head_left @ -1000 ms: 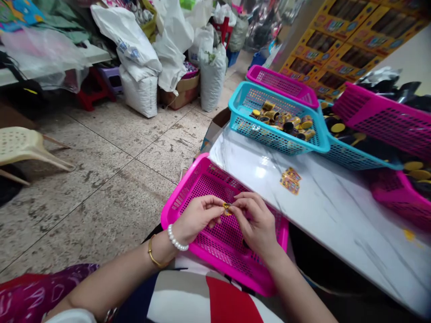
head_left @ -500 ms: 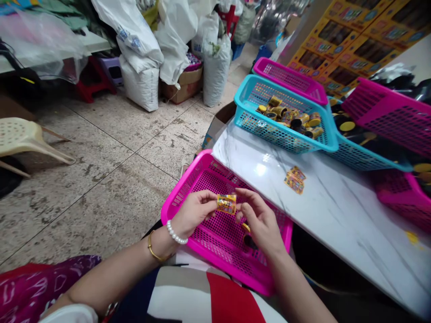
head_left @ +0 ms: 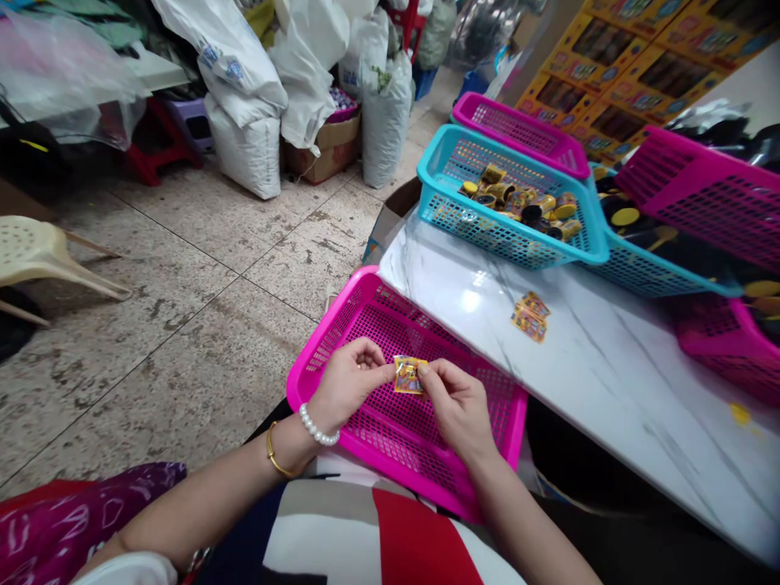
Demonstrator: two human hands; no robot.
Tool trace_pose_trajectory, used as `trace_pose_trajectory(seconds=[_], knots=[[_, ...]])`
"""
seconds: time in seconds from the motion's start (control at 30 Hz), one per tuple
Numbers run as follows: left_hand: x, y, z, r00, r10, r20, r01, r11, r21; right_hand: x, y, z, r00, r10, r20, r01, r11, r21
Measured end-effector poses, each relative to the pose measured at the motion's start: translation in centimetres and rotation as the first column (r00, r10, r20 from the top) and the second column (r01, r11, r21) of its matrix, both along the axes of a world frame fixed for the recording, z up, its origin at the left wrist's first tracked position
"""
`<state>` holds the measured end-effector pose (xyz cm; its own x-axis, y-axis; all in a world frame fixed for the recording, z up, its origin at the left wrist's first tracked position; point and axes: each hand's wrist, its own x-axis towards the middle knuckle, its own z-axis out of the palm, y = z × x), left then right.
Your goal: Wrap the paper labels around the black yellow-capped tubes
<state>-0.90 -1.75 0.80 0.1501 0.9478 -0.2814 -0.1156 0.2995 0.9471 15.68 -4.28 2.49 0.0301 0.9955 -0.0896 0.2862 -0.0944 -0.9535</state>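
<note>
Two hands of yours meet over the pink basket [head_left: 332, 325]: your R hand [head_left: 460, 406] now has thumb & finger pinched on the R part of the yellow label [head_left: 406, 375], whereas in the prev. frame those fingers were spread just off its R edge. Your L hand [head_left: 344, 386] has its thumb at the label's L edge, same as before; can't tell if a finger backs it, so L grip's unclear. Dark piece w/ yellow rim, seen below your R palm a moment ago, is out of view now. Right of & beyond your grip is the white marbled table [head_left: 615, 390], w/ a few loose labels [head_left: 531, 317] lying on it. Further back on it, the blue basket [head_left: 505, 240] holds a jumble of yellow & dark cups [head_left: 530, 207]; behind that, stacked yellow boxes [head_left: 609, 81]. Far L of your grip you've got the cream stool [head_left: 36, 244] on worn, stained floor [head_left: 201, 349]; beyond, a bit L, white sacks [head_left: 247, 150] stand near a cardboard box [head_left: 329, 150]. As for the label btwn your hands: small, approx. rectangular, shiny, mostly yellow w/ multicol. print, face up twd you, held above the basket's mesh bottom. Print's too small to read.
</note>
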Motion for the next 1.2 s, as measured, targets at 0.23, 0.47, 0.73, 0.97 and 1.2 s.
trace_pose_trajectory(seconds=[0.23, 0.47, 0.73, 0.97, 1.2], knots=[[-0.4, -0.8, 1.5, 0.999, -0.018, 0.048, 0.022, 0.997, -0.074, 0.1, -0.4, -0.4, 0.979, -0.012, 0.205, -0.029, 0.980, 0.196], [-1.0, -0.8, 2.4, 0.997, 0.060, 0.044, -0.057, 0.995, -0.079, 0.3, -0.3, -0.2, 0.932, -0.094, 0.351, -0.041, 0.932, 0.359], [-0.7, -1.1, 2.4, 0.996, -0.064, 0.059, 0.071, 0.990, -0.122, -0.2, -0.6, -0.5, 0.919, -0.071, 0.389, -0.101, 0.909, 0.405], [-0.7, -0.8, 1.6, 0.982, 0.085, 0.166, -0.050, 0.977, -0.205, 0.0, -0.4, 0.2, 0.913, -0.107, 0.393, -0.081, 0.898, 0.432], [-0.6, -0.9, 1.3, 0.976, -0.015, 0.215, 0.057, 0.980, -0.190, 0.0, -0.5, -0.2, 0.921, -0.045, 0.387, -0.133, 0.897, 0.421]])
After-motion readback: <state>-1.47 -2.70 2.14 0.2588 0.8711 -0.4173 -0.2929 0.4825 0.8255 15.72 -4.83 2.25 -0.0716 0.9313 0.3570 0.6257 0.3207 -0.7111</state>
